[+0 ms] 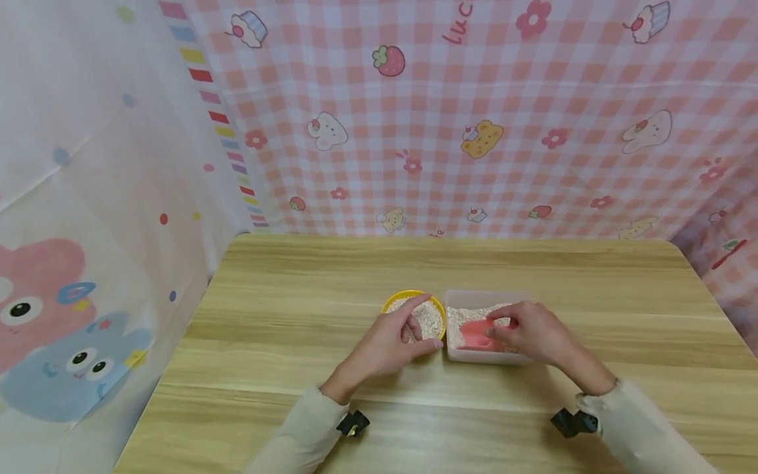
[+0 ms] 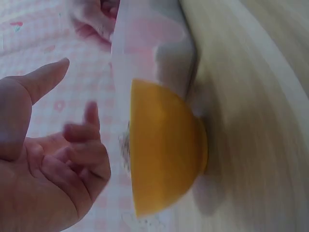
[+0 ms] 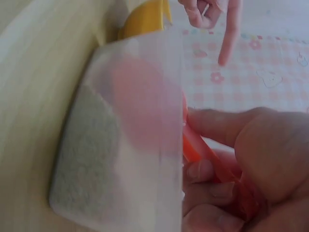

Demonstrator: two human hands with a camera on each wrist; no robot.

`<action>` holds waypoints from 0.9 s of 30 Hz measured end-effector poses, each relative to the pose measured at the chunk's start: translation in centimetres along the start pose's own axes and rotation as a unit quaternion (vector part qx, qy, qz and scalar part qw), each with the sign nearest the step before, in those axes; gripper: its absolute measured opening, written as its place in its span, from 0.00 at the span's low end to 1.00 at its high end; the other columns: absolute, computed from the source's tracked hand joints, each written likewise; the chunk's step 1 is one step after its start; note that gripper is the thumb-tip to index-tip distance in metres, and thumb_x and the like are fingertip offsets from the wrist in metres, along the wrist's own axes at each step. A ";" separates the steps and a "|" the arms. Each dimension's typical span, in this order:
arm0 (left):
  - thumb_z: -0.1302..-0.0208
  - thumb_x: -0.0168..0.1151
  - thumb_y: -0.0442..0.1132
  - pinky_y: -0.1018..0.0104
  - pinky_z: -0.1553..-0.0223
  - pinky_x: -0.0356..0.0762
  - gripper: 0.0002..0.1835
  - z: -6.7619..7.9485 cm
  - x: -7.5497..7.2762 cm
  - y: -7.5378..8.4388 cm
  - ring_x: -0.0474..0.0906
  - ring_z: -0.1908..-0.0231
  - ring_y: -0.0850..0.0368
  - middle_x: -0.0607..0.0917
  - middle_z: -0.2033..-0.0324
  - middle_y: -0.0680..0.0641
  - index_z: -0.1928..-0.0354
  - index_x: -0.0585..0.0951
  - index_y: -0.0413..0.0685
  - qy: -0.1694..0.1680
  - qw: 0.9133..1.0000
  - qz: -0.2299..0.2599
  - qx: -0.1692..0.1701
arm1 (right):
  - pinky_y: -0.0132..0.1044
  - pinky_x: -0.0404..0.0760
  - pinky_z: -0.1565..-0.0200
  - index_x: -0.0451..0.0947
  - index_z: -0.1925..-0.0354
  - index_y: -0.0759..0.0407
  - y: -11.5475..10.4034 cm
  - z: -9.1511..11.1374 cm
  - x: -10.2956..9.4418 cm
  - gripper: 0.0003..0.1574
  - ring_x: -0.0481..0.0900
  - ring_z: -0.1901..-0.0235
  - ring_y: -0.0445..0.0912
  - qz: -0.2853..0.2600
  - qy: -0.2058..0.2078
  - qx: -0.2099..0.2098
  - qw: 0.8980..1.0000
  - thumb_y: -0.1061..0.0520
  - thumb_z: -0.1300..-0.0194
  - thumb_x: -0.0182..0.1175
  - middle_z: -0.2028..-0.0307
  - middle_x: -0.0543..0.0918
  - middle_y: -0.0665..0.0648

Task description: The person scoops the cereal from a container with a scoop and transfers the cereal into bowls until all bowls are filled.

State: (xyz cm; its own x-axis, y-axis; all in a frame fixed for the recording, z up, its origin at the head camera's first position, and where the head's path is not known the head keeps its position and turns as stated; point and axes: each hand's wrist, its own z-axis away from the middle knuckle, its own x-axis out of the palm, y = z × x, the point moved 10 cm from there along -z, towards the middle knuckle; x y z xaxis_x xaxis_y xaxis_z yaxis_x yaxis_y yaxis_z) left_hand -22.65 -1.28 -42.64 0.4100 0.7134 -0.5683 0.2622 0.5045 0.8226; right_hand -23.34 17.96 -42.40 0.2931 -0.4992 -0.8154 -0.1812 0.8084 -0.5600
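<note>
My right hand (image 1: 539, 332) grips the handle of a pinkish-red scoop (image 1: 476, 334). The scoop's head is down inside a translucent plastic box (image 1: 488, 357) that holds pale oat-like flakes (image 1: 464, 316); through the box wall in the right wrist view, it slants above the heap of flakes. To the left, touching or right beside the box, stands a yellow bowl (image 2: 164, 150) filled with the same kind of flakes (image 1: 432, 319). Over the bowl's near left side hovers my left hand (image 1: 387, 339), thumb and index finger spread, the other fingers loosely bent, with nothing held.
Box and bowl stand on a wood-grain table (image 1: 284, 342), near its middle. A pink checked cloth (image 1: 438, 131) hangs behind the table's far edge, and a white printed cloth (image 1: 118, 197) hangs at the left. Dark wrist cameras (image 1: 574, 422) sit at both sleeves.
</note>
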 end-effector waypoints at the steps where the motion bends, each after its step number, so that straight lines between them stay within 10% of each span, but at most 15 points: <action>1: 0.40 0.72 0.50 0.72 0.73 0.70 0.42 -0.1 0.4 0.1 0.72 0.75 0.62 0.80 0.69 0.56 0.26 0.64 0.56 -0.009 1.000 0.002 0.000 | 0.32 0.61 0.79 0.84 0.49 0.63 0.0 0.0 0.1 0.20 0.65 0.82 0.41 -0.003 0.002 0.005 1.000 0.53 0.37 0.67 0.82 0.71 0.48; 27: 0.34 0.67 0.46 0.75 0.70 0.74 0.49 -1.6 4.9 0.4 0.76 0.80 0.68 0.86 0.74 0.55 0.23 0.48 0.38 -0.068 0.997 -0.002 -0.025 | 0.34 0.59 0.80 0.81 0.44 0.61 0.5 -1.0 -0.5 0.23 0.63 0.83 0.42 0.042 0.070 0.044 0.996 0.56 0.36 0.65 0.83 0.72 0.50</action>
State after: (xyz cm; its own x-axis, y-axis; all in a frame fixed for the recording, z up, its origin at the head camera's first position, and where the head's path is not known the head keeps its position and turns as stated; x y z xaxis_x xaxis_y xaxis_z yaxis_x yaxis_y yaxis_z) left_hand -21.95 3.18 -45.09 0.5247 0.6405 -0.5608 0.2213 0.5335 0.8164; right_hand -24.49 18.33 -42.37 0.1455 -0.4628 -0.8745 -0.1143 0.8701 -0.4795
